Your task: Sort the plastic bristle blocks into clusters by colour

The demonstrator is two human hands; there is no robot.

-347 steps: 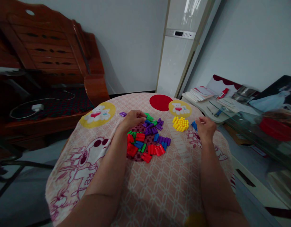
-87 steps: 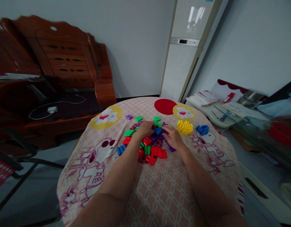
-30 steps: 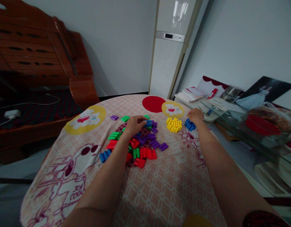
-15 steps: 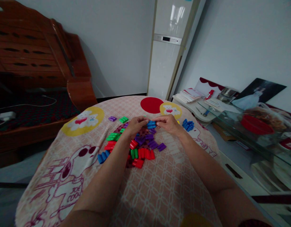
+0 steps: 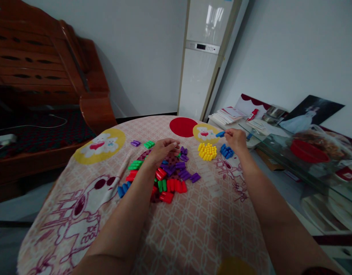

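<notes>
My right hand (image 5: 236, 138) pinches a small blue plastic block (image 5: 220, 134) and holds it above the table's right side. Just below it lies a pile of blue blocks (image 5: 227, 151), with a pile of yellow blocks (image 5: 207, 151) to its left. My left hand (image 5: 165, 149) is over the mixed heap with its fingers loosely bent and apart, nothing visible in them. Close to its fingertips lie purple blocks (image 5: 180, 165). Red blocks (image 5: 176, 185), green blocks (image 5: 162, 186) and more blue ones lie nearer me, partly hidden by my left forearm.
A patterned cloth (image 5: 193, 229) covers the round table. To the right stands a glass-topped cabinet (image 5: 267, 147) with papers, a red bowl (image 5: 309, 150) and bags. A wooden bench (image 5: 97, 109) is at the left, a tall white air conditioner (image 5: 199, 76) behind.
My right hand has moved right, away from my left hand, with a blue block in its fingers. My left hand has let go of the blue blocks and stays over the heap.
</notes>
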